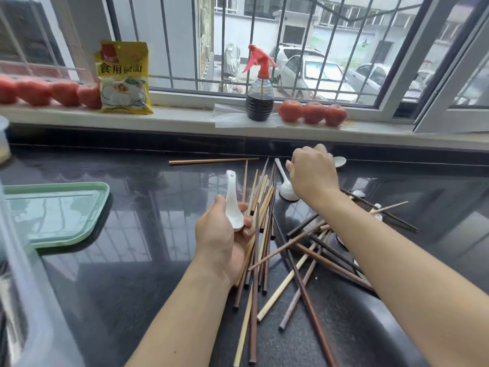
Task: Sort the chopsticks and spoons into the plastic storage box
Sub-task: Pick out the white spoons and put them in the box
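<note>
My left hand (221,235) grips a white ceramic spoon (232,198), handle pointing up and away. A heap of wooden chopsticks (267,234), light and dark, lies scattered on the black counter between my arms. My right hand (312,173) reaches to the far side of the heap with its fingers curled round the handle of a second white spoon (339,161), whose bowl shows past the knuckles. A third white spoon (284,186) lies just left of that hand. The clear plastic storage box (31,300) sits at the left edge, blurred, beside its mint-green lid (53,210).
A single light chopstick (213,161) lies apart near the back wall. On the windowsill stand a yellow food bag (123,78), a spray bottle (259,102) of dark liquid and rows of tomatoes (313,112). More spoons lie partly hidden under my right forearm.
</note>
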Demonstrator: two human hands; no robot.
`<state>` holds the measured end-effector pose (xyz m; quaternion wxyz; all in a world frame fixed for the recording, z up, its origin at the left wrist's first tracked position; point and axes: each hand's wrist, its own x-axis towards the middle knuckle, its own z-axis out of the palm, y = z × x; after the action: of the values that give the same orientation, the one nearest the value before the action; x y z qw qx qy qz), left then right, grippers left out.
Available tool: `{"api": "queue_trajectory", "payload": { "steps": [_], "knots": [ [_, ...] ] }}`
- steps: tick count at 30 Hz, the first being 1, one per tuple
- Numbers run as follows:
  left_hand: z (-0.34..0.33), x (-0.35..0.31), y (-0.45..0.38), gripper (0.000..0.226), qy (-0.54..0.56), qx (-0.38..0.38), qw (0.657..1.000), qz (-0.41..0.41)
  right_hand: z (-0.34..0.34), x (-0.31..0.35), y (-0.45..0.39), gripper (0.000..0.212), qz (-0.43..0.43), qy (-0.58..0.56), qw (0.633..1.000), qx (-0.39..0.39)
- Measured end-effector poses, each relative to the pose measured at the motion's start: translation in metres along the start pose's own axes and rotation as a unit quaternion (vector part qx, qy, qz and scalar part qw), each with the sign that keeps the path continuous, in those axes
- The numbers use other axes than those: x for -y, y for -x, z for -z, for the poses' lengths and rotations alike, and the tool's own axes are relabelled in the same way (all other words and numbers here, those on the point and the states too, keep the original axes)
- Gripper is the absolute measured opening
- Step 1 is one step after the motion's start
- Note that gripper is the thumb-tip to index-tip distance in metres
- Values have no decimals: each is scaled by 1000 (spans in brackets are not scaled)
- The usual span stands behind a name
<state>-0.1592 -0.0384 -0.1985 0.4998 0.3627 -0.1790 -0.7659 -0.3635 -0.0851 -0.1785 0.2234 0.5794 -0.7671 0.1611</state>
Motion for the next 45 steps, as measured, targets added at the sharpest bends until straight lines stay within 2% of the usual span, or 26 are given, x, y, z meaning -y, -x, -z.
{"api": "queue_trajectory", "payload": {
  "steps": [3, 5, 9, 12, 16, 19, 22, 24, 27, 29, 32, 35, 37, 40, 42, 45],
  "knots": [
    [-1, 0, 0, 31, -6, 3, 1000, 1, 24, 17, 28, 21, 43, -190, 979, -51],
    [0, 1, -1, 35, -16, 5, 1000, 5, 39, 28, 51, 19, 118, -250, 955, -111],
    [-2, 4, 5, 50, -36, 44, 998, 14, 55, 44, 88, 16, 279, -220, 920, -165],
    [-2, 4, 8, 64, -39, 64, 997, 15, 55, 52, 102, 21, 368, -164, 906, -131],
    [1, 1, 9, 80, -50, 91, 994, 22, 54, 54, 108, 25, 402, -127, 903, -80],
    [2, 3, 8, 75, -52, 103, 993, 22, 55, 55, 106, 24, 395, -126, 908, -57],
    [3, 3, 9, 60, -42, 100, 994, 24, 52, 56, 100, 16, 380, -145, 913, -25],
    [2, 3, 8, 47, -38, 76, 996, 12, 52, 52, 99, 13, 373, -175, 911, -14],
    [0, 6, 4, 29, -68, 32, 997, -33, 52, 40, 94, 12, 344, -212, 914, -44],
    [0, 6, 3, 23, -80, 9, 995, -54, 43, 26, 82, 16, 269, -218, 937, -45],
    [2, 5, 4, 17, -81, 5, 994, -72, 17, -5, 48, 24, 84, -191, 977, 34],
    [3, 5, 3, 13, -96, 14, 991, -88, -10, -46, 2, 31, -51, -120, 985, 114],
    [2, 5, 3, 15, -96, 17, 991, -97, -20, -65, -20, 43, -108, -50, 978, 170],
    [3, 3, 4, 17, -89, 14, 992, -93, -35, -75, -34, 60, -89, 67, 956, 271],
    [4, 3, 3, 18, -83, 9, 992, -90, -41, -72, -41, 66, -54, 121, 943, 307],
    [3, 2, 2, 18, -96, 10, 990, -101, -44, -73, -53, 52, -38, 170, 937, 303]
  ]
}}
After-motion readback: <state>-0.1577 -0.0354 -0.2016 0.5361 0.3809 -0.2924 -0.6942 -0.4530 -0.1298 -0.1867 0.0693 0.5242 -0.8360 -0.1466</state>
